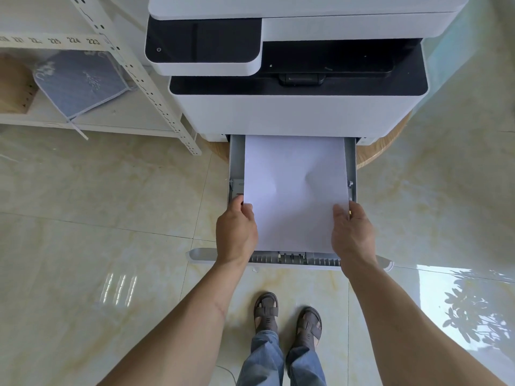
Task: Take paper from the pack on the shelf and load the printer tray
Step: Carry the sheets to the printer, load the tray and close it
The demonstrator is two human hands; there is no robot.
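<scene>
Head view: paper (295,190) lies in the pulled-out printer tray (237,162), below the printer (292,112).
Left hand (236,232): fingers clamped on the stack's near left edge.
Right hand (352,232): fingers clamped on its near right edge.
Done: paper fetched and laid in.
Left: likely release, push tray shut.

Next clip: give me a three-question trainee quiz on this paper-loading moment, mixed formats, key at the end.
1. True or false: the printer tray is pulled out.
2. Which hands grip the paper stack? A) left only B) right only C) both
3. Fill in: the shelf stands to the ____ of the printer.

Key: 1 true. 2 C: left hand and right hand hold its near corners. 3 left.
</scene>
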